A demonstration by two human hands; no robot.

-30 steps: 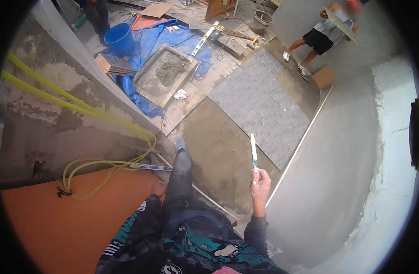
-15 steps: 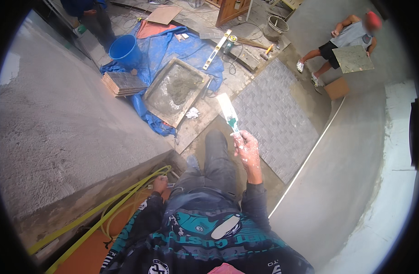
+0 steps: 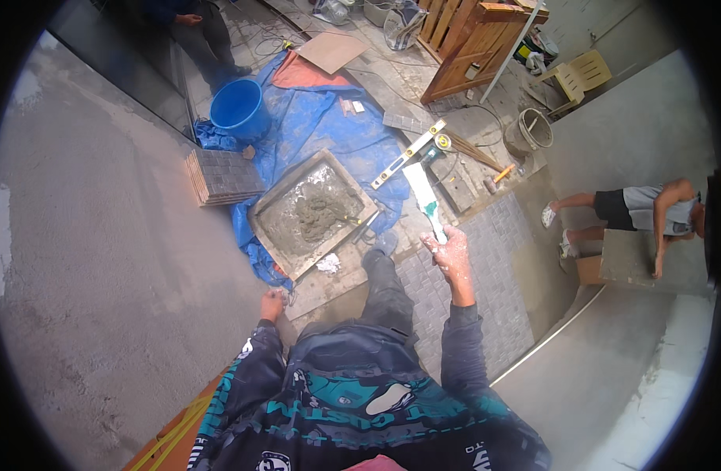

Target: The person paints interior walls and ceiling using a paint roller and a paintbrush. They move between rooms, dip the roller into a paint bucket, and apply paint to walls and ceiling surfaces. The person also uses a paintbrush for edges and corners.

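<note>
In my right hand [image 3: 452, 257], spattered with white, is a putty knife [image 3: 421, 192] with a wide white-coated blade and a green-and-white handle. The blade points up and away, past the mortar box. My left hand [image 3: 273, 304] hangs beside the grey plastered wall [image 3: 133, 235], its fingers curled; whatever they may hold is too small to make out. Ahead lies a shallow wooden-edged mortar box [image 3: 271, 253] with wet grey mortar [image 3: 317, 213] in it. A crumpled white scrap [image 3: 328, 264] lies against its near side.
A blue tarp [image 3: 313, 129] carries a blue bucket [image 3: 240, 110] and stacked tiles [image 3: 223, 177]. Past the knife are a spirit level [image 3: 407, 155], a hammer [image 3: 498, 178] and a grey bucket [image 3: 527, 132]. Patterned tiles [image 3: 486, 275] cover the right floor. A co-worker [image 3: 651, 208] holds a tile [image 3: 629, 257]; another person [image 3: 199, 35] is far left.
I have stepped forward, and the view has turned. My left hand has come away from the yellow hoses to beside the wall. The right hand still grips the putty knife. The co-worker has bent over.
</note>
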